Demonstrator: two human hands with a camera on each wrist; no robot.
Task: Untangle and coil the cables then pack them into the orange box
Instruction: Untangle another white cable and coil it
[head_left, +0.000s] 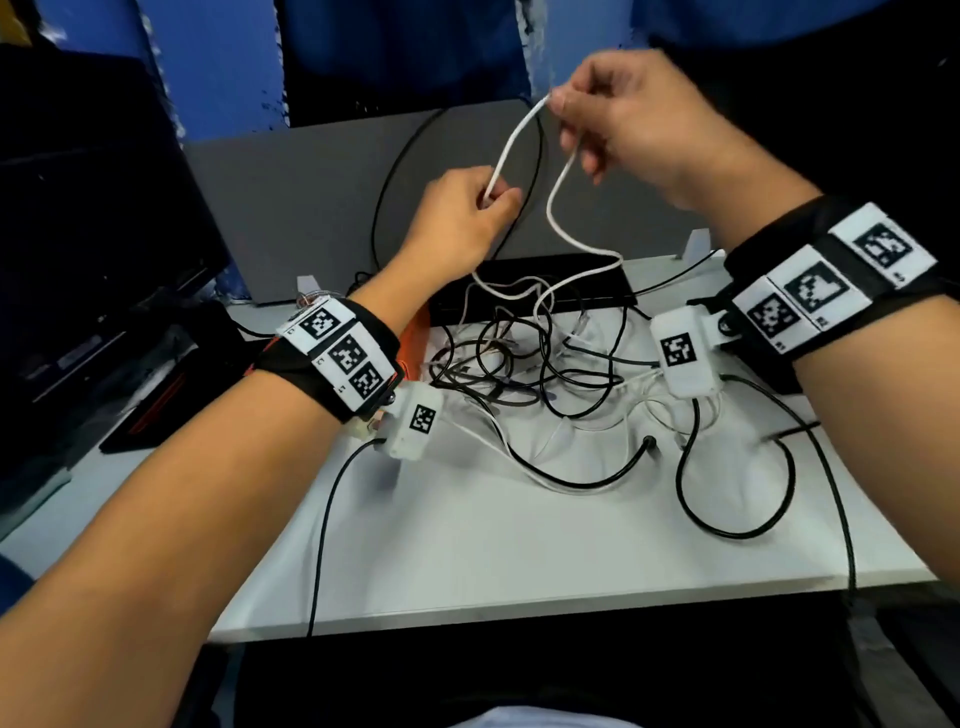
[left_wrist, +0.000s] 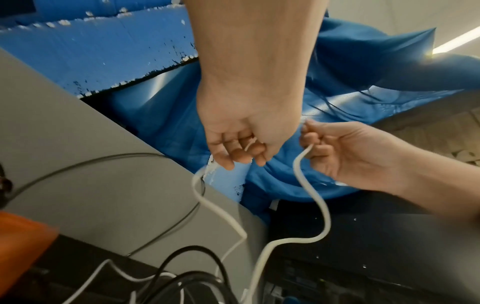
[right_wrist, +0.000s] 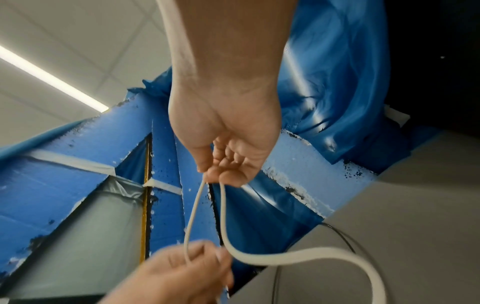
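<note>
Early going here. Nearest us on the white surface (head_left: 467, 540), loose black cable ends trail out from the tangle (head_left: 524, 358) of black and white cables, which sits unsorted at mid-surface. Nothing looks coiled yet. Left of the tangle, only a sliver of the orange box (head_left: 415, 338) peeks out behind the left wrist; whether anything's inside, I can't tell. Above the tangle, both hands work one white cable (head_left: 511, 145): the left hand (head_left: 457, 218) has its fingers curled round it, the right hand (head_left: 634, 124), higher up, pinches it between thumb and fingers, with a loop hanging down into the tangle. My read: first cable, first loop, with all the packing ahead.
</note>
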